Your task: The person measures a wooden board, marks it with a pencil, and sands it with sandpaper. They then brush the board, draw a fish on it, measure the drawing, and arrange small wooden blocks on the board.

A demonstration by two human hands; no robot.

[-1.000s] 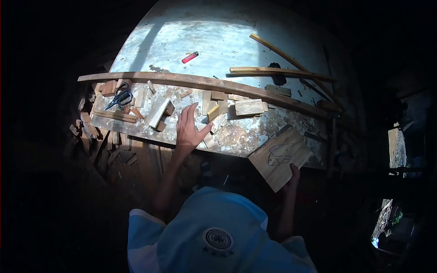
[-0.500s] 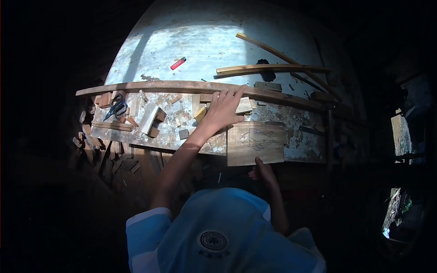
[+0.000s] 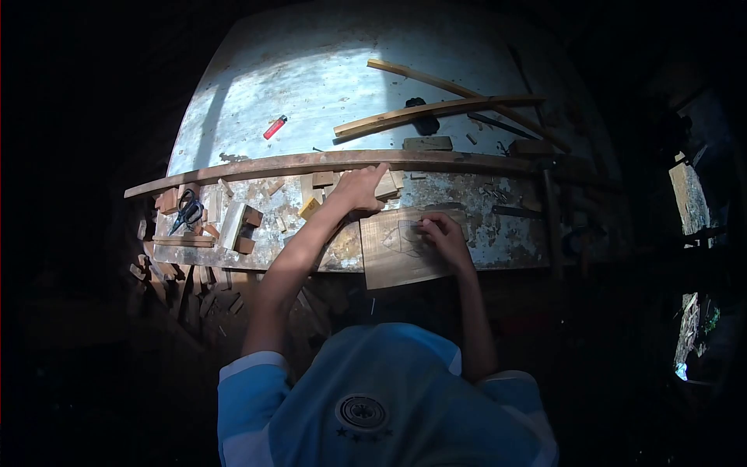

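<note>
A flat wooden board (image 3: pixel 387 266) with a pencil-like line drawing lies at the near edge of the worktable. Over the drawing is my right hand (image 3: pixel 449 243), thumb and fingers pinched together; anything between them is too small to make out. My left hand (image 3: pixel 358 190) rests on small wood blocks beyond the board, its fingers stretched toward a long wooden strip (image 3: pixel 288 163). One pale block (image 3: pixel 388 185) shows between its thumb and index finger. A yellow block (image 3: pixel 309 207) lies left of that hand.
Scissors (image 3: pixel 187 210) and several wood offcuts (image 3: pixel 235 225) lie at the left. A red lighter (image 3: pixel 275 127) sits on the far tabletop (image 3: pixel 303 86). Crossed wooden sticks (image 3: pixel 436 111) rest over a black object (image 3: pixel 422 117). A hammer-like tool (image 3: pixel 551 210) stands out at the right.
My right hand has moved from the board's near edge up onto the drawing, its fingers now pinched. My left hand stays at the blocks, fingers less spread. The view has shifted slightly.
</note>
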